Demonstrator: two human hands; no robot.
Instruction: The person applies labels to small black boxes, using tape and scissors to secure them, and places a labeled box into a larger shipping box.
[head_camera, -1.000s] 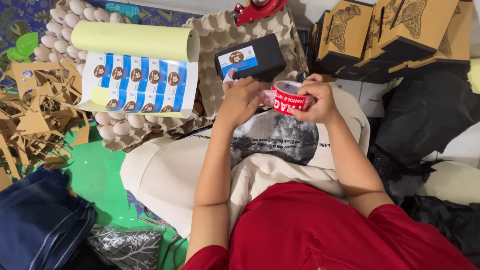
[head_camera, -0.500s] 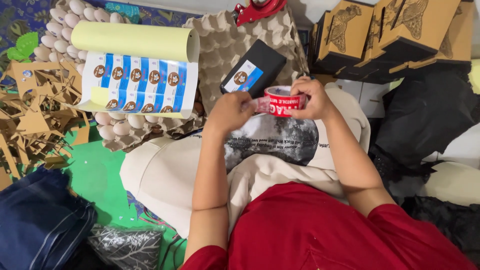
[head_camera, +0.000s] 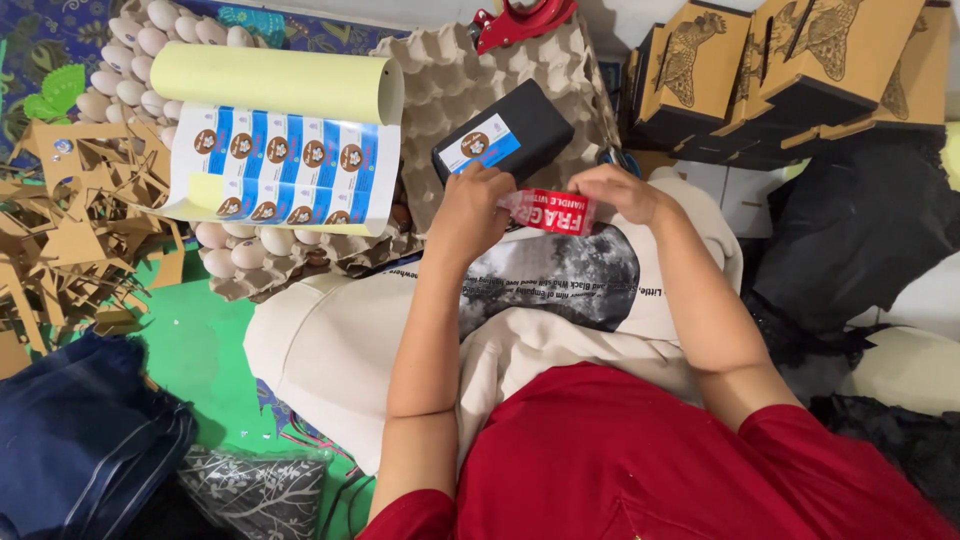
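While you hold the red tape (head_camera: 548, 211) stretched between both hands, note the following.

Item 1, left hand (head_camera: 470, 210): closed on the near end of the tape strip, and touching the black box (head_camera: 503, 133) that lies just beyond it on the egg trays (head_camera: 470, 75).

Item 2, right hand (head_camera: 622, 190): pinched on the far end of the strip; whether the roll sits in that palm cannot be told.

Item 3, handling advice: keep the strip taut and flat, sticky side off your fingers, and line it up square with the box edge before pressing down.

Item 4, change from earlier frames: the round tape roll showed plainly between your hands then; now a flat length is drawn out, and the box has shifted nearer your left hand.

Item 5, surroundings: sticker sheet (head_camera: 285, 165) left of your hands; cardboard boxes (head_camera: 780, 75) beyond your right.
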